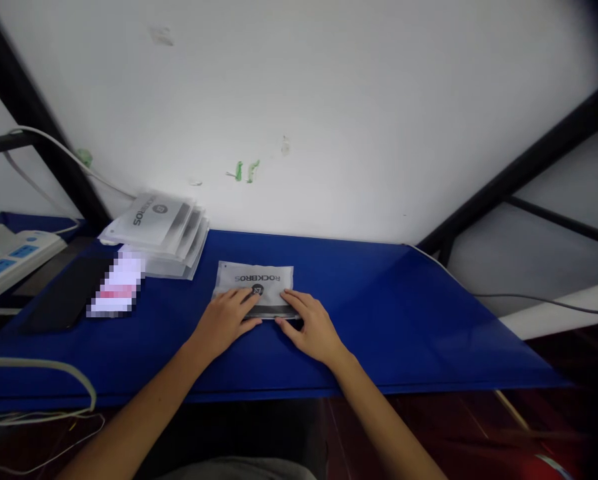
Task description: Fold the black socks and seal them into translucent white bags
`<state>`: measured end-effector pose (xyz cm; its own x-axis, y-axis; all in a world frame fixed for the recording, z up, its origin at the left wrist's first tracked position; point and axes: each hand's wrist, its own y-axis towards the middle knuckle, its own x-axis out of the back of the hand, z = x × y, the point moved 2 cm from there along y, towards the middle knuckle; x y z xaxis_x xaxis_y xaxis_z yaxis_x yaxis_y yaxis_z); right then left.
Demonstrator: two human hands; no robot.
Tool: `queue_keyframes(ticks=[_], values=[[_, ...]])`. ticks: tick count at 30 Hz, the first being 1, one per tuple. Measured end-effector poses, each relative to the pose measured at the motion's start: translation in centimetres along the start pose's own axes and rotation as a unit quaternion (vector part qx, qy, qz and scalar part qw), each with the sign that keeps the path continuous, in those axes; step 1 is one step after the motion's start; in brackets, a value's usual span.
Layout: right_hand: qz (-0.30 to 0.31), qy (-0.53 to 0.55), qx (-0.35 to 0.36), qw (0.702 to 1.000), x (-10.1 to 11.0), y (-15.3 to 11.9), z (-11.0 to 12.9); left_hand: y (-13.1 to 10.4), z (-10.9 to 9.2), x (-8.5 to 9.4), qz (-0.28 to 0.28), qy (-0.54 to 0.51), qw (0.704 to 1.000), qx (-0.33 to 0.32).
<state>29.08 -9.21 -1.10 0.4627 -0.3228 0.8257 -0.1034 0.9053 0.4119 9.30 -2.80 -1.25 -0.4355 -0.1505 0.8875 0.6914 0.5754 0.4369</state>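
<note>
A frosted plastic pouch (249, 275) printed ROCKBROS, its lettering upside down to me, lies flat on the blue table (393, 313) in front of me. My left hand (226, 320) rests on the pouch's left part, fingers stretched across it and the thumb along its near edge. On the right end lies my right hand (311, 323), its fingers apart from the thumb, which touches the near edge. Both hands are open and press on the pouch without lifting it. They cover its lower corners.
A stack of similar pouches (161, 223) stands at the back left against the white wall (329, 120). Left of it lie a dark flat object (61, 300) and a pixelated item (116, 287). Power strips (23, 257) and cables (39, 363) occupy the far left.
</note>
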Motion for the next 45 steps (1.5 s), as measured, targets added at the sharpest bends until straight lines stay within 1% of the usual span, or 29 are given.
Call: queue_keyframes(ticks=[2, 7, 12, 16, 18, 20, 23, 28, 32, 35, 40, 45], values=[[-0.004, 0.015, 0.0, 1.0, 0.0, 0.0, -0.1, 0.0, -0.2, 0.2, -0.021, 0.03, 0.999, -0.033], [-0.025, 0.052, 0.007, 0.998, -0.1, -0.1, -0.6, 0.1, -0.9, 0.5, -0.07, 0.086, 0.99, -0.09], [-0.07, 0.076, 0.012, 0.995, -0.3, -0.1, -1.5, 0.4, -1.4, 0.6, -0.116, 0.118, 0.978, -0.127], [-0.09, 0.081, 0.015, 0.993, -0.4, 0.0, -1.7, 0.8, -1.7, 0.6, -0.13, 0.132, 0.974, -0.13], [-0.109, 0.079, 0.013, 0.991, -0.2, 0.0, -1.6, 0.9, -1.8, 0.6, -0.136, 0.143, 0.974, -0.112], [-0.141, 0.073, 0.008, 0.987, 0.1, 0.1, -1.5, 1.0, -1.9, 0.6, -0.142, 0.151, 0.974, -0.087], [-0.183, 0.056, 0.009, 0.982, 0.5, 0.1, -1.1, 1.1, -2.0, 0.7, -0.13, 0.156, 0.978, -0.052], [-0.21, 0.011, 0.043, 0.977, 0.8, 0.0, -0.7, 1.2, -2.4, 0.9, -0.069, 0.178, 0.982, -0.013], [-0.216, -0.019, 0.053, 0.975, 0.7, -0.1, -0.8, 1.6, -2.8, 1.1, -0.016, 0.181, 0.983, 0.014], [-0.206, -0.024, 0.046, 0.977, 0.6, -0.1, -1.0, 2.2, -3.3, 1.0, 0.01, 0.155, 0.988, 0.013], [-0.19, -0.009, 0.035, 0.981, 0.5, -0.1, -1.2, 3.9, -4.6, 0.3, -0.001, 0.082, 0.996, -0.026], [-0.18, 0.007, 0.012, 0.983, 0.6, -0.1, -1.4, 5.1, -5.4, -0.8, -0.012, 0.051, 0.997, -0.052]])
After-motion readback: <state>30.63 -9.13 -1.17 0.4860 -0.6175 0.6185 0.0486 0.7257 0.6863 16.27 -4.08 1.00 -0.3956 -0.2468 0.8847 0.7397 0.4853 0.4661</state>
